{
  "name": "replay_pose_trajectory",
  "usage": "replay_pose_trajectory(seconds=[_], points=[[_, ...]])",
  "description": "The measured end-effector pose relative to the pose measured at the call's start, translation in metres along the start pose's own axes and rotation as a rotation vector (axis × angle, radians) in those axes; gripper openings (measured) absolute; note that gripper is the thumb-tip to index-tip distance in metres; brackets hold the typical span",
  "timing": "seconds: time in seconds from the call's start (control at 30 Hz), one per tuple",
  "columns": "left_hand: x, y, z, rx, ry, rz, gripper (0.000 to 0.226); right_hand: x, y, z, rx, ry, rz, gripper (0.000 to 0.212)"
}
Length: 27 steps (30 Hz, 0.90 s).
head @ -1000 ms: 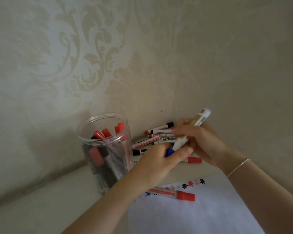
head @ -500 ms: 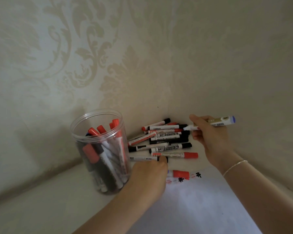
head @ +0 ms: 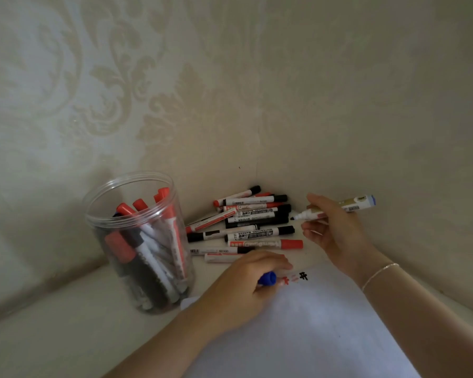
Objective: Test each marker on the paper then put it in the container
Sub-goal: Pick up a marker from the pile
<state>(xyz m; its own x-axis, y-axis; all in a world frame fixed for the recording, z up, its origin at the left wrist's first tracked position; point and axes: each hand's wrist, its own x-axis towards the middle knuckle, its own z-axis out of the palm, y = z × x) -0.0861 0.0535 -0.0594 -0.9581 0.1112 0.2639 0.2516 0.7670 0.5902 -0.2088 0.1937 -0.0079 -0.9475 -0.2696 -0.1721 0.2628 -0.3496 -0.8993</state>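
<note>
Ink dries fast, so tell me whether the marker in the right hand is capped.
Uncapped. The marker shows its bare dark tip, pointing left; the blue cap is in the left hand.

There is one view only, from a wide-angle camera worn on the person's head. It looks forward and down into a corner where two patterned walls (head: 175,91) meet a pale worktop (head: 52,336). The lens sits close: both forearms enter from the bottom edge and reach up the frame towards the corner, the left hand (head: 246,285) near centre, the right hand (head: 336,230) further right. The walls fill the upper half, bowed by the lens. A clear container (head: 137,241) stands left of centre, a sheet of paper (head: 311,336) lies nearest the camera.
</note>
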Motion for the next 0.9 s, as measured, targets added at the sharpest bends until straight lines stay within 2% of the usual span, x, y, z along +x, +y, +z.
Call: replay_pose_trajectory(seconds=[0.07,0.17,0.43,0.9], points=[[-0.001,-0.004,0.004,0.030,-0.017,0.021,0.032,-0.001,0.001,-0.012,-0.051,-0.081,0.041,0.013],[-0.002,-0.009,0.008,0.058,-0.035,0.026,0.032,-0.006,0.007,-0.028,-0.213,-0.187,0.070,0.020],[-0.003,-0.011,0.011,0.104,-0.020,0.031,0.030,-0.009,0.027,-0.044,-0.555,0.037,-0.220,0.026],[-0.003,-0.009,0.011,0.125,-0.032,0.012,0.029,-0.009,0.034,-0.044,-0.627,0.010,-0.230,0.024]])
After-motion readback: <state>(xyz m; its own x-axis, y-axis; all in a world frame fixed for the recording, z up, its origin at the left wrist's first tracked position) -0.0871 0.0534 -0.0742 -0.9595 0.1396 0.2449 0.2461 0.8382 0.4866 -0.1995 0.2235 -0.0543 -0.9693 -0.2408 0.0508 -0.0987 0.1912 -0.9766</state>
